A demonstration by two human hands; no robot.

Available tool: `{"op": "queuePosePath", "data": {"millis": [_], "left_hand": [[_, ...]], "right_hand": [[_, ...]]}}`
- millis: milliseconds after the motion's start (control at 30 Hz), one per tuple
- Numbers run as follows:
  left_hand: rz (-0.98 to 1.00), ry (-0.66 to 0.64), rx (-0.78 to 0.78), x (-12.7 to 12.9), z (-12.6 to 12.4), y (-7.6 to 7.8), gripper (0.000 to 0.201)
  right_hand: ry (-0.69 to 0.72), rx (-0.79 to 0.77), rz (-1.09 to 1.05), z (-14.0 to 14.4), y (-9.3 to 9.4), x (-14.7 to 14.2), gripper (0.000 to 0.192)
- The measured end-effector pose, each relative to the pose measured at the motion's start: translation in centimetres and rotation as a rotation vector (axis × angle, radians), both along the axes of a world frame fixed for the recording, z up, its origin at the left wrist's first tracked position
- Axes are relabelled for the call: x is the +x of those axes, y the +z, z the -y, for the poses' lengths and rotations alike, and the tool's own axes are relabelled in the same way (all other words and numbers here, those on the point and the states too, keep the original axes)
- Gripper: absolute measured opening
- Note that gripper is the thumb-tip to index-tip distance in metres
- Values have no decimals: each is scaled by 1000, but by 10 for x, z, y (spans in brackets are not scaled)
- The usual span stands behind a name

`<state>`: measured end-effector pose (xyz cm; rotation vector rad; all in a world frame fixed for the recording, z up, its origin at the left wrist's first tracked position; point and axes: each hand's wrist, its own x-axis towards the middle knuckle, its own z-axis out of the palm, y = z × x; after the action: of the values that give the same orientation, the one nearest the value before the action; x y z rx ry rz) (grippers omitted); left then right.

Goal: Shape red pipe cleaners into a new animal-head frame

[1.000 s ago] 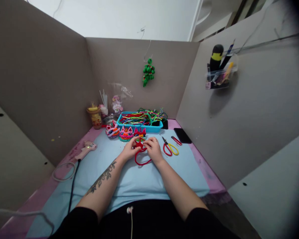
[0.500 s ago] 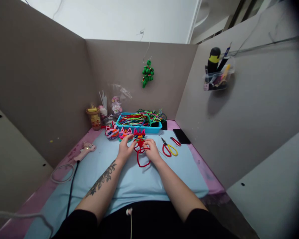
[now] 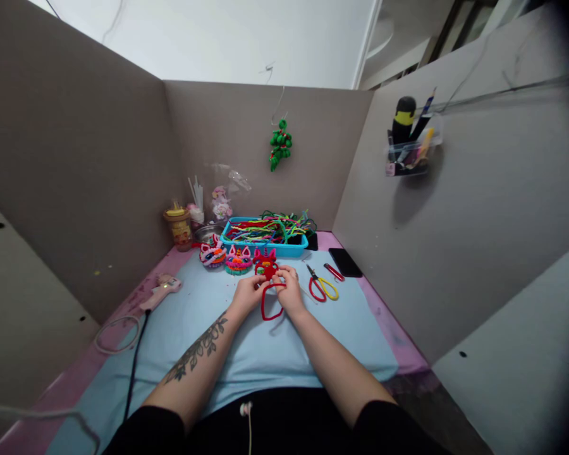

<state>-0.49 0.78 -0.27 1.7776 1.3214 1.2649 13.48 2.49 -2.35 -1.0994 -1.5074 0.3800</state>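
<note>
Between my hands is a red pipe cleaner (image 3: 263,309), bent into a long loop that hangs toward me, with a wound red piece (image 3: 268,272) at its top. My left hand (image 3: 249,293) pinches it from the left, thumb and fingers together. Closed on its other side is my right hand (image 3: 288,289), which hides part of the loop. Just beyond my fingers stands a red pipe-cleaner animal head (image 3: 264,254) with ears and a horn, partly covered. To its left are a pink and orange head (image 3: 238,259) and another multicoloured head (image 3: 212,253).
A blue tray (image 3: 265,249) of pipe cleaners stands behind the heads. Scissors (image 3: 323,287), a red cutter (image 3: 334,272) and a black phone (image 3: 345,261) lie right. A pink glue gun (image 3: 161,292) with its cord lies left, near a cup (image 3: 178,229).
My left hand has come down and closer to my right hand, uncovering the pink and orange head. The red loop stays held between both hands. The camera view has shifted slightly.
</note>
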Motion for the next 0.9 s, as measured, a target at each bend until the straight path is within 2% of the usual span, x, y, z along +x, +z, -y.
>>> {"op": "queuePosePath", "data": {"millis": [167, 333, 567, 767, 900], "left_hand": [[22, 73, 2, -1, -4, -6, 18], [-40, 73, 18, -1, -5, -10, 17], [-130, 79, 39, -1, -4, -10, 19], [-178, 0, 9, -1, -5, -10, 25], [-265, 30, 20, 0, -1, -6, 26]], "right_hand": [[-46, 96, 220, 6, 5, 2, 9], [-47, 87, 402, 10, 10, 2, 13], [-14, 58, 491, 10, 10, 1, 12], [-36, 63, 554, 6, 7, 0, 11], [-73, 37, 614, 5, 5, 0, 10]]}}
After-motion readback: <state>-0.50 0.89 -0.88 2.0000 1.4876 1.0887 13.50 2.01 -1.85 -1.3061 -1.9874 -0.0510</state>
